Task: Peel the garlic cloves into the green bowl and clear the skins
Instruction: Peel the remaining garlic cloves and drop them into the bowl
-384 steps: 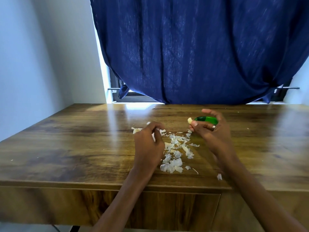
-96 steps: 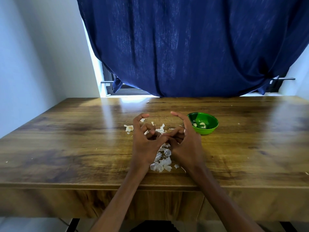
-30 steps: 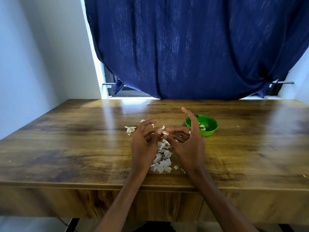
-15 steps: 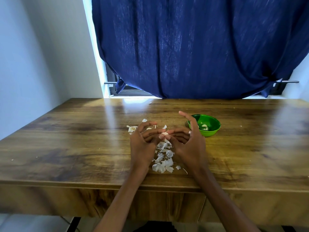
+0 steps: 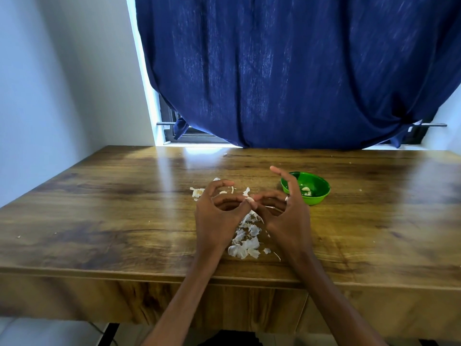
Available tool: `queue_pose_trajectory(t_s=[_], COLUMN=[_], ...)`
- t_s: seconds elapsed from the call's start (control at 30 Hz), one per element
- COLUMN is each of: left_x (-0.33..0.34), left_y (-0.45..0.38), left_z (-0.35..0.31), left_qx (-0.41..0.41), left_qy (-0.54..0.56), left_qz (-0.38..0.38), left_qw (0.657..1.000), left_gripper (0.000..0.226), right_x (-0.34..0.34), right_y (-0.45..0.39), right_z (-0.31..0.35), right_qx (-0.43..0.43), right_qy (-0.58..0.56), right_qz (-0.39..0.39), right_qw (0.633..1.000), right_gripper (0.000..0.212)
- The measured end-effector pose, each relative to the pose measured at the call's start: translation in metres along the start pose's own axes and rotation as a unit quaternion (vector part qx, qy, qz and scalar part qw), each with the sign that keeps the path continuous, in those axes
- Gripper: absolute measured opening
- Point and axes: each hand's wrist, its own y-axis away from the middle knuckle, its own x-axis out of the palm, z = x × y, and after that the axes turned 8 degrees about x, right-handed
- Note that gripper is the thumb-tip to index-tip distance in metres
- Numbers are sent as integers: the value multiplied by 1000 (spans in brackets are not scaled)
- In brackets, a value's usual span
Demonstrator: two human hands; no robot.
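Both hands meet over the pile of skins [image 5: 245, 242]: the left hand [image 5: 216, 216] and right hand [image 5: 287, 216] pinch one garlic clove [image 5: 250, 200] between fingertips, probably so peelings fall there. The green bowl [image 5: 316, 196], just right of the hands, holds peeled cloves.

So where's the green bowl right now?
The green bowl sits on the wooden table, right of centre in the head view, just beyond the right hand and right of the garlic skins.

A navy curtain [image 5: 299, 71] covers the bright window [image 5: 174, 126] behind the wooden table [image 5: 99, 221].
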Motion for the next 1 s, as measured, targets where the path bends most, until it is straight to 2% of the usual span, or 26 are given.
queue_pose_trajectory(t_s=[0.17,0.4,0.73,1.0], left_x=[-2,-3,-3,-2], left_y=[2,1,-4,-6], left_z=[-1,-1,6,10], left_qx=[17,-4,-40,-16], left_qy=[-36,-37,-39,-27], left_qz=[-4,17,23,28], left_qw=[999,999,998,999], left_gripper=[50,50,38,35], right_x=[0,2,2,2], right_y=[2,4,6,4], right_z=[4,3,7,5], right_qx=[-15,-36,-38,-28], right_qy=[30,60,74,71], right_qz=[2,10,27,25], right_qw=[999,998,996,997], right_gripper=[83,98,105,110])
